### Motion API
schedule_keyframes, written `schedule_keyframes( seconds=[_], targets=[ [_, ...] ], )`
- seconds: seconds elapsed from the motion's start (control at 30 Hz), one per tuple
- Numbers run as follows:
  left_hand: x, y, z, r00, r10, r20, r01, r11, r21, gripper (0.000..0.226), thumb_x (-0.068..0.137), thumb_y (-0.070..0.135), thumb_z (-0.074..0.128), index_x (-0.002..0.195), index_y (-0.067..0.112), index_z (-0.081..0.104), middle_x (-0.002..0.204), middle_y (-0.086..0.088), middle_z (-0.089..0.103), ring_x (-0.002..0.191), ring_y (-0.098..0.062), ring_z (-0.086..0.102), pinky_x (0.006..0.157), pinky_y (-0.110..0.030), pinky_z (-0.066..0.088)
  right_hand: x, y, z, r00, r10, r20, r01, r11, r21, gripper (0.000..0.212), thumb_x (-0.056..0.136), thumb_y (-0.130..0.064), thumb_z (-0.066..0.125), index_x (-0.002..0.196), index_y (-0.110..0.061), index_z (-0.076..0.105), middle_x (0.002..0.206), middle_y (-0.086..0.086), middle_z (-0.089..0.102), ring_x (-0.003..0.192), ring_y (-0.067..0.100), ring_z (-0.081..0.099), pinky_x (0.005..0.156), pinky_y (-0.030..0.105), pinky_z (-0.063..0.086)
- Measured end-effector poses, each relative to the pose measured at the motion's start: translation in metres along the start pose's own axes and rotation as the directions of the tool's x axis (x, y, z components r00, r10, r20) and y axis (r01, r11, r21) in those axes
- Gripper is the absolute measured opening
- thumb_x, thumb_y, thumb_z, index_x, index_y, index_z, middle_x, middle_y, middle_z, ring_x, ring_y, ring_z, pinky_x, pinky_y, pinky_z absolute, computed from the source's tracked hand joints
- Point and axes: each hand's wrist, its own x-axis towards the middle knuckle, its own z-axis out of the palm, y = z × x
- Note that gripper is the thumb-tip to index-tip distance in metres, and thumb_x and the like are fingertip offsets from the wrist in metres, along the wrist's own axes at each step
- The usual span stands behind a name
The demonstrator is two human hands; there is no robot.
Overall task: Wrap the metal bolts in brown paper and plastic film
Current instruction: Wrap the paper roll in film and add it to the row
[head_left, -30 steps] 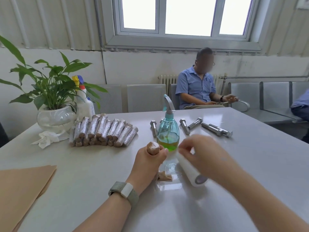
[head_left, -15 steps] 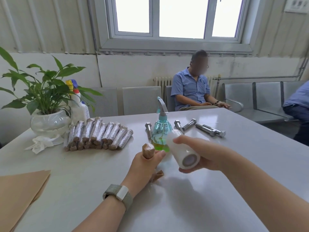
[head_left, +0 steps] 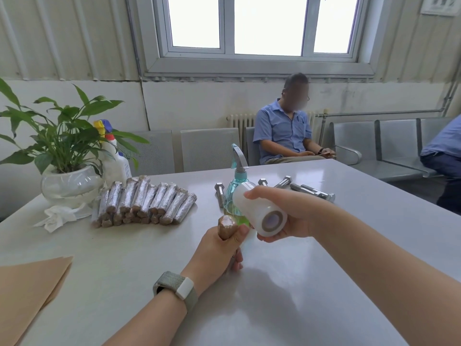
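Fingers of the left hand (head_left: 219, 250) curl round a paper-wrapped bolt (head_left: 226, 229) held upright over the near table (head_left: 287, 308), while the right hand (head_left: 287, 213) grips the roll of plastic film (head_left: 259, 208) just right of it. Finished wrapped bolts (head_left: 142, 203) lie in a row at far left; bare bolts (head_left: 311, 192) lie farther right, behind a green spray bottle (head_left: 235, 193).
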Motion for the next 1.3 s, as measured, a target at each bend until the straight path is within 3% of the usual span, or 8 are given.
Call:
schedule_keyframes(
  seconds=[0.23, 0.37, 0.5, 0.7, 0.83, 1.0, 1.13, 1.3],
  targets=[
    [-0.010, 0.006, -0.014, 0.999, -0.013, 0.047, 0.014, 1.000, -0.014, 0.047, 0.062, 0.074, 0.070, 0.052, 0.033, 0.050, 0.047, 0.010, 0.032, 0.038, -0.011, 0.025, 0.037, -0.017, 0.021, -0.002, 0.012, -0.007, 0.999, -0.014, -0.034, 0.013, 1.000, -0.027, 0.053, 0.080, -0.041, 0.074, 0.118, -0.010, 0.055, 0.101, 0.018, 0.062, 0.063, 0.027, 0.067, 0.054, 0.029, 0.055],
    [-0.037, 0.018, -0.049, 0.993, 0.018, 0.120, -0.005, 0.994, -0.105, 0.060, 0.060, 0.086, 0.060, 0.087, 0.034, 0.049, 0.057, 0.007, 0.038, 0.043, -0.012, 0.025, 0.040, -0.016, 0.021, 0.000, 0.017, 0.006, 0.999, -0.041, 0.020, 0.041, 0.999, 0.006, 0.050, 0.078, -0.038, 0.076, 0.115, -0.010, 0.058, 0.091, 0.016, 0.066, 0.060, 0.027, 0.066, 0.054, 0.030, 0.054],
    [-0.049, -0.005, -0.071, 0.992, -0.065, 0.105, 0.073, 0.995, -0.075, 0.045, 0.103, 0.033, 0.043, 0.138, 0.005, 0.047, 0.055, -0.003, 0.045, 0.052, -0.019, 0.032, 0.052, -0.029, 0.025, -0.001, 0.009, 0.028, 0.992, -0.106, 0.072, 0.111, 0.991, -0.068, 0.063, 0.065, -0.055, 0.078, 0.112, -0.017, 0.059, 0.094, 0.014, 0.067, 0.061, 0.021, 0.067, 0.054, 0.028, 0.054],
    [-0.072, 0.004, -0.084, 0.985, -0.026, 0.172, 0.038, 0.997, -0.067, 0.048, 0.092, 0.051, 0.048, 0.117, 0.009, 0.052, 0.082, -0.009, 0.036, 0.064, -0.020, 0.039, 0.054, -0.032, 0.033, -0.001, -0.002, 0.048, 0.984, -0.166, 0.071, 0.179, 0.952, -0.249, 0.066, 0.058, -0.065, 0.068, 0.107, -0.023, 0.057, 0.100, 0.012, 0.066, 0.067, 0.017, 0.068, 0.055, 0.026, 0.055],
    [-0.069, 0.010, -0.087, 0.966, -0.013, 0.258, 0.040, 0.994, -0.101, 0.031, 0.091, 0.046, 0.051, 0.108, 0.020, 0.053, 0.081, -0.011, 0.042, 0.058, -0.028, 0.054, 0.052, -0.034, 0.048, -0.001, -0.016, 0.048, 0.979, -0.187, 0.080, 0.204, 0.910, -0.362, 0.041, 0.073, -0.051, 0.075, 0.097, -0.021, 0.061, 0.096, 0.008, 0.067, 0.074, 0.016, 0.067, 0.065, 0.025, 0.056],
    [-0.072, 0.011, -0.087, 0.967, -0.007, 0.256, 0.033, 0.995, -0.098, 0.027, 0.094, 0.052, 0.052, 0.104, 0.027, 0.050, 0.074, 0.000, 0.048, 0.039, -0.019, 0.042, 0.040, -0.019, 0.029, -0.007, -0.027, 0.057, 0.949, -0.245, 0.197, 0.305, 0.870, -0.387, 0.059, 0.063, -0.045, 0.080, 0.111, -0.017, 0.060, 0.091, 0.005, 0.068, 0.076, 0.018, 0.069, 0.067, 0.030, 0.056],
    [-0.067, 0.007, -0.087, 0.987, -0.034, 0.157, 0.048, 0.995, -0.089, 0.047, 0.091, 0.062, 0.050, 0.106, 0.019, 0.045, 0.060, -0.001, 0.041, 0.038, -0.013, 0.028, 0.041, -0.017, 0.020, -0.010, -0.029, 0.070, 0.946, -0.318, 0.056, 0.284, 0.739, -0.611, 0.076, 0.042, -0.064, 0.077, 0.106, -0.030, 0.054, 0.102, 0.002, 0.066, 0.091, 0.019, 0.068, 0.086, 0.043, 0.058],
    [-0.060, 0.004, -0.082, 0.999, -0.052, 0.005, 0.052, 0.990, -0.132, 0.054, 0.079, 0.068, 0.050, 0.106, 0.022, 0.050, 0.055, 0.003, 0.038, 0.038, -0.012, 0.025, 0.041, -0.012, 0.019, -0.007, -0.013, 0.094, 0.821, -0.569, 0.047, 0.424, 0.553, -0.718, 0.071, 0.050, -0.068, 0.074, 0.103, -0.035, 0.041, 0.091, -0.013, 0.058, 0.075, 0.002, 0.060, 0.058, 0.021, 0.052]
  ],
)
